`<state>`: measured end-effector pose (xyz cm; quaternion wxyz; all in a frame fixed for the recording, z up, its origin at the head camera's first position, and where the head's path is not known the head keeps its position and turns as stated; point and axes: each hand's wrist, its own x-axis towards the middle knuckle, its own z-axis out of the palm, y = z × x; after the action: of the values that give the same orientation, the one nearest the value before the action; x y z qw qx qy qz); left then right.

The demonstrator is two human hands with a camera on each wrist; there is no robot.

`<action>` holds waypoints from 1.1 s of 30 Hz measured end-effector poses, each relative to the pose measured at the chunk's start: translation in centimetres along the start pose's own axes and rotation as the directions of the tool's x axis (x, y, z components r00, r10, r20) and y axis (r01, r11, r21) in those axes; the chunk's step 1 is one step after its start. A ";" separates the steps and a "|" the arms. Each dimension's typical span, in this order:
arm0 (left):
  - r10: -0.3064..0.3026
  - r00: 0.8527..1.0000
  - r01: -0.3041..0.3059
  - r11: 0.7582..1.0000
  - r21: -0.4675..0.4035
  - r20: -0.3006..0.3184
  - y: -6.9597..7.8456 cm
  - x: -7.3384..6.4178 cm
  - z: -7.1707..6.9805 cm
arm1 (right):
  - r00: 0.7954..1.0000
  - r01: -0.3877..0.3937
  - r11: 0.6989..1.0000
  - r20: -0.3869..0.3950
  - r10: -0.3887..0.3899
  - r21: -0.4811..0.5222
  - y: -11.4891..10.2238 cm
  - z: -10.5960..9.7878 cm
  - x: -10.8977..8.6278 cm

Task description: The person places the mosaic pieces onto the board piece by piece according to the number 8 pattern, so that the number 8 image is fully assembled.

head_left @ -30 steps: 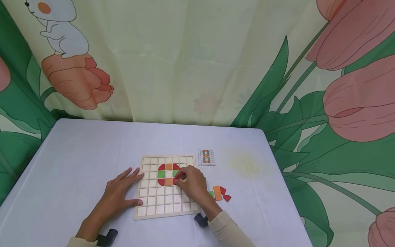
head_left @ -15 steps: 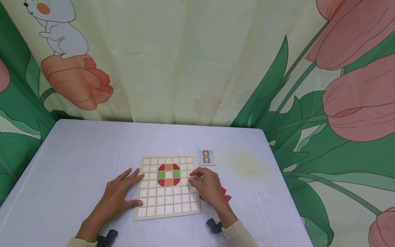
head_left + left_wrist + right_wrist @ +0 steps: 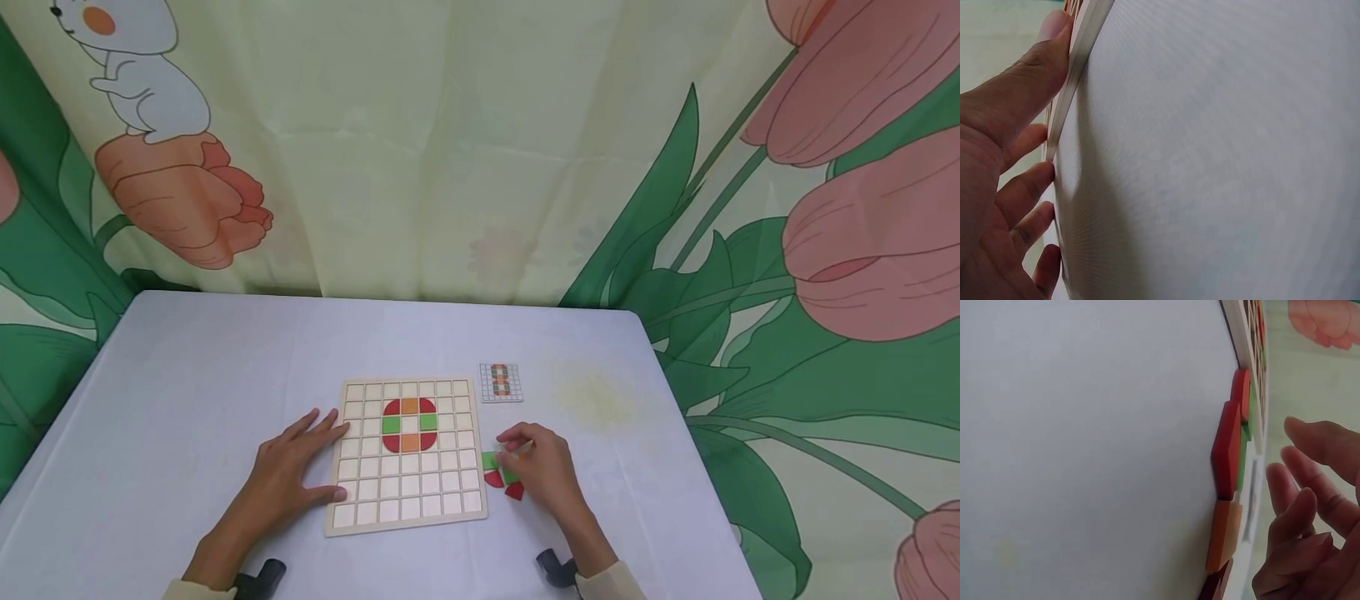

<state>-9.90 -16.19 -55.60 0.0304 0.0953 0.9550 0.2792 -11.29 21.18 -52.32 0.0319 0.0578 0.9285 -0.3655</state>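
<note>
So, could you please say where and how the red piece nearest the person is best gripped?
Probably by its side edges, coming down from the near side: the red piece lies flat with its near edge exposed, while a green piece sits close behind it.

The right hand (image 3: 546, 468) hides part of the loose pieces (image 3: 493, 479). The pattern on the far card (image 3: 501, 382) is too small to read exactly. The head view cuts off both sleeves (image 3: 611, 583).
</note>
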 end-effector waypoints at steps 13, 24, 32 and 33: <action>0.004 1.000 -0.004 1.000 -0.018 0.008 0.0 0.0 -0.1 | 0.996 0.025 0.995 0.092 -0.016 -0.100 0.8 0.1 -1.0; 0.015 1.000 -0.016 0.999 -0.042 -0.007 -0.1 -0.1 -0.2 | 0.994 -0.011 0.988 0.104 0.027 -0.152 0.3 0.1 -1.5; 0.007 1.000 -0.007 0.999 -0.036 -0.005 0.0 -0.1 -0.2 | 0.990 0.010 0.991 0.137 0.009 -0.136 0.3 0.2 -1.6; 0.006 1.000 -0.006 0.999 -0.038 -0.005 0.0 -0.1 -0.1 | 0.990 0.002 0.990 0.139 0.017 -0.140 0.2 0.2 -1.6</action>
<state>-9.80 -16.28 -55.47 0.0288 0.0968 0.9494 0.2975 -9.62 21.09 -52.46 0.1025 0.0331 0.9470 -0.3028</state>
